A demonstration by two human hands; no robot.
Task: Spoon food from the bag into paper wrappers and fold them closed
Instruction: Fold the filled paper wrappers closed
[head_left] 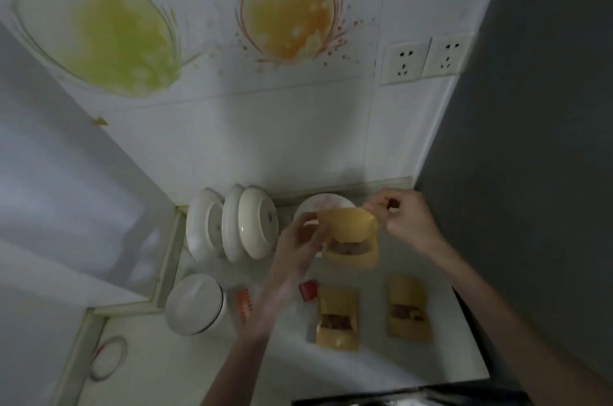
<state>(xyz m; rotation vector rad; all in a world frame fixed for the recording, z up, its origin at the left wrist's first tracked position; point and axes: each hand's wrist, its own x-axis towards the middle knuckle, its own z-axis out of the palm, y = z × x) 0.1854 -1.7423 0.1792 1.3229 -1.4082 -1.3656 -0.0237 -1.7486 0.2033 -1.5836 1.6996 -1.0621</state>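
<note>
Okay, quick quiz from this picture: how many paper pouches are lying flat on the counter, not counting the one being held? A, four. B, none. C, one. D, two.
D: two paper pouches lie side by side on the counter, the left pouch and the right pouch, nearer the camera than the held pouch, which the left hand and right hand pinch at its top.

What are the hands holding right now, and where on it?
Both hold one brown paper wrapper above the counter. The left hand grips its left edge; the right hand pinches the top right corner of its folded-over flap.
</note>
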